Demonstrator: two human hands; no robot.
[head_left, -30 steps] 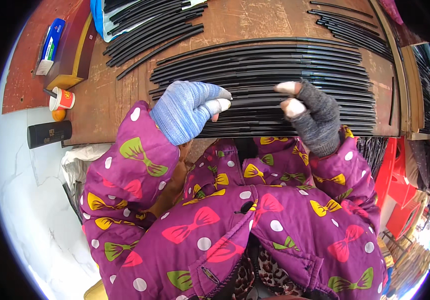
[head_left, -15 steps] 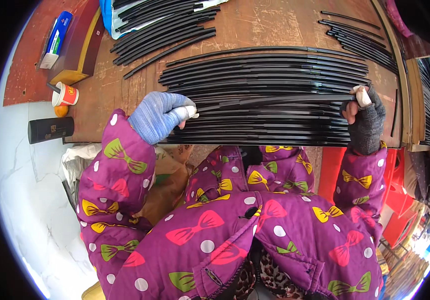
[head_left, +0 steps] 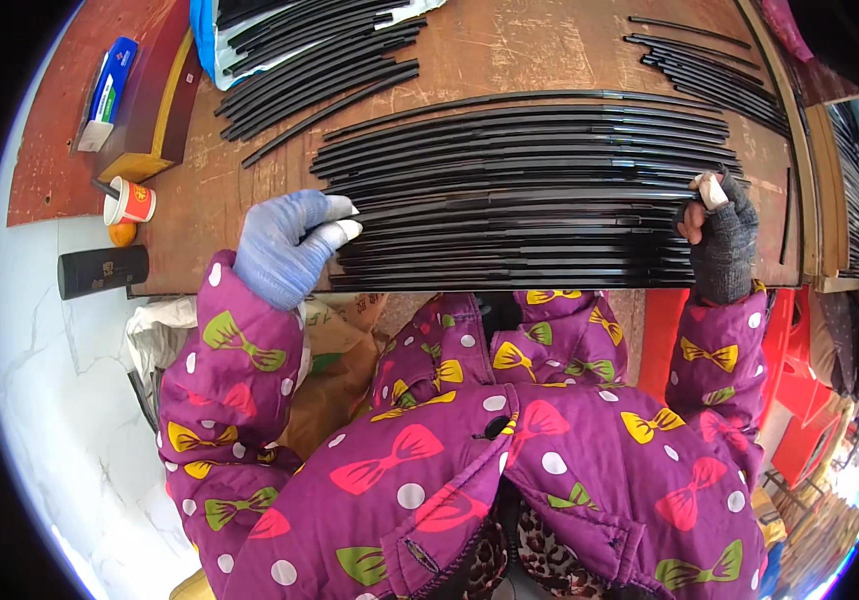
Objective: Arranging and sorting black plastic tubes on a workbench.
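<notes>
A row of long thin black tubes (head_left: 520,150) lies side by side across the table's near part, each with a thicker sleeve-like section along it. My left hand (head_left: 290,248), in a light blue knitted glove with whitish fingertips, is at the tubes' left ends. Its thumb and forefinger stand slightly apart there. At the right ends is my right hand (head_left: 725,238), in a dark grey glove with bare fingertips and a white wrap on one digit. Its fingers are curled round the end of a black tube, which lies level with the row; their grip is partly hidden.
More black tubes (head_left: 320,80) lie at the far left, partly on a blue-and-white bag, and others (head_left: 710,80) at the far right. Leftward are a wooden box (head_left: 150,100), a blue-white carton (head_left: 110,95), a paper cup (head_left: 132,200), an orange fruit (head_left: 123,234) and a black case (head_left: 103,270).
The tube held raised between both hands has come down onto the row. My left hand has moved left and its fingertips have parted. The right hand has shifted slightly left.
</notes>
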